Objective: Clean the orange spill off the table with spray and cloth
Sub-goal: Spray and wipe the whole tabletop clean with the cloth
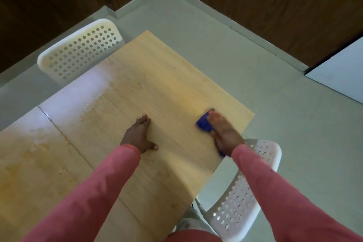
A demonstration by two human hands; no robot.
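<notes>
We see the right hand (224, 131) flat, fingers straight, pressing the blue cloth (204, 123) near the table's (157, 76) right edge. Left hand (140, 135) flat on the table mid-surface, holding nothing. Orange stain (25, 165) at the left edge.

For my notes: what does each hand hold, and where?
Right hand presses flat on the middle of the blue cloth; left hand holds nothing.

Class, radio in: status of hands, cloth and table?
Left hand flat on table. Right hand presses blue cloth near right edge. Orange residue remains left. Nothing obstructing.
</notes>
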